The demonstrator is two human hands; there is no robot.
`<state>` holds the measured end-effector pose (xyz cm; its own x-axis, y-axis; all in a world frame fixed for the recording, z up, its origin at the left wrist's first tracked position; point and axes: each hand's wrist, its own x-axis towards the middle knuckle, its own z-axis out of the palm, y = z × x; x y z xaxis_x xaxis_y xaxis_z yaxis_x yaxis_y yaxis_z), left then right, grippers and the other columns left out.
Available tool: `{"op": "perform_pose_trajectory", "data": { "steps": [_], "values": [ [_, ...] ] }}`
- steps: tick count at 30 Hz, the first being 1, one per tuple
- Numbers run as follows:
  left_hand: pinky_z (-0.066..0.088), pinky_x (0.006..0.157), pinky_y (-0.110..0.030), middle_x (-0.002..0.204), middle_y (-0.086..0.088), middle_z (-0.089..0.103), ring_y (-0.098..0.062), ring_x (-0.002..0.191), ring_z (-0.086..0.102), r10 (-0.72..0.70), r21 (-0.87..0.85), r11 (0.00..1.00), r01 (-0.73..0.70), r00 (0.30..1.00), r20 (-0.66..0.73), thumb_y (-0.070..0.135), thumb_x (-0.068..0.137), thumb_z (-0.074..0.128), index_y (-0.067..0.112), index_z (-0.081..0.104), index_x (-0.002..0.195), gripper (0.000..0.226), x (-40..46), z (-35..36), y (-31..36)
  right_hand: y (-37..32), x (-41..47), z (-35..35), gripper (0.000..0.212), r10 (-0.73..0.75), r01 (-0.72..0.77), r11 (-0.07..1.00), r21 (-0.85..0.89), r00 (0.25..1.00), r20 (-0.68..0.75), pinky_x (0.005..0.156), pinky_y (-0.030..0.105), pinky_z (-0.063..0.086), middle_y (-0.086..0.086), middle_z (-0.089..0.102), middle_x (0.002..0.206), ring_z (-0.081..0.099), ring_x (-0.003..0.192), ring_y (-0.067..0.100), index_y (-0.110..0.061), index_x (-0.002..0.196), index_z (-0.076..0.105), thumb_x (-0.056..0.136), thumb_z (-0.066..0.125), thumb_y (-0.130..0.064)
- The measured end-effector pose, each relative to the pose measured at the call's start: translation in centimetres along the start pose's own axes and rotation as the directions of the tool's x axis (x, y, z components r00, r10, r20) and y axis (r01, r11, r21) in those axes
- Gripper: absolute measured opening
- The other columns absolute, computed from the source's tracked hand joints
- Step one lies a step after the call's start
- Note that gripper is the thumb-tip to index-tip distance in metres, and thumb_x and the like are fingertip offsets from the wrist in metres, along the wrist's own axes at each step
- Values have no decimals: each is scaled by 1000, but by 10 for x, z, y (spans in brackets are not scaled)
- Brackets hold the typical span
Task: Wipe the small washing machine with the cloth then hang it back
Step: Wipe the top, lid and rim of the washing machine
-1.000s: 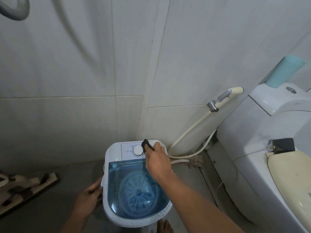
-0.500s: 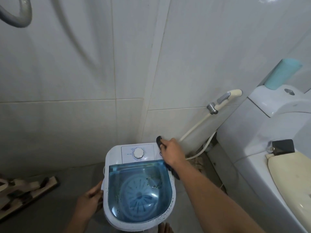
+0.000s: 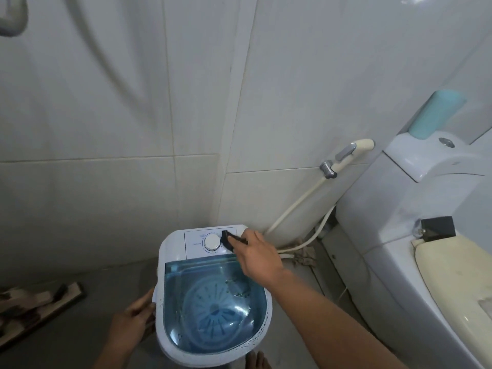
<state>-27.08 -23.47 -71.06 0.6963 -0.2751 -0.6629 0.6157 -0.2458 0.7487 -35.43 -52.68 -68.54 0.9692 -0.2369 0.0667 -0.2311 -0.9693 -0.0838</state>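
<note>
A: Cloth [image 3: 228, 241] is dark and bunched up in the right hand [image 3: 259, 259]. The fingers are closed around it. A second ago that hand was off at the right back corner of the small washing machine [image 3: 213, 296]. Now it has slid back left, and the cloth sits on the white panel, touching the right side of the round dial [image 3: 212, 242].

B: So what does that mean?

A: I think the wiping is not done. The hand goes side to side over the back panel. The blue lid [image 3: 213, 302], just below the grip, looks like it needs a wipe too. It has little dark specks on it.

B: What is the other hand doing?

A: The left hand [image 3: 133, 323] is far down and left of the cloth. It presses on the washer's left side, fingers curled on the edge, to keep it from sliding.

B: What does the washer feel like?

A: Hard and smooth, I guess. White plastic, round at the front. The lid is see-through and shiny. The cloth looks soft and floppy.

B: Where does the cloth hang after?

A: I can't see a hook. Only the wall tiles [image 3: 106, 102], a spray hose [image 3: 343, 158] and a toilet [image 3: 426, 235].
</note>
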Motion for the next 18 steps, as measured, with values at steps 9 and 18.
{"op": "perform_pose_trajectory", "data": {
  "steps": [9, 18],
  "values": [
    [44, 102, -40, 104, -11, 74, -27, 96, 64, 6, -19, 1000, -6, 1000, -1, -2, 97, 52, 16, 61, 134, 42, 2, -2, -2, 30, 65, -17, 32, 535, -548, 835, 53, 830, 156, 94, 39, 48, 14, 53, 121, 57, 110, 37, -13, 123, 64, 96, 46, -12],
    [49, 96, -39, 103, -10, 75, -18, 80, 71, 6, -48, 999, -4, 999, 42, 1, 96, 55, 17, 61, 134, 42, 1, -6, -2, 45, 38, 1, 36, 498, -494, 752, 436, 859, 116, 95, 40, 53, 11, 58, 116, 65, 99, 28, -27, 135, 64, 101, 52, -29]
  ]
}}
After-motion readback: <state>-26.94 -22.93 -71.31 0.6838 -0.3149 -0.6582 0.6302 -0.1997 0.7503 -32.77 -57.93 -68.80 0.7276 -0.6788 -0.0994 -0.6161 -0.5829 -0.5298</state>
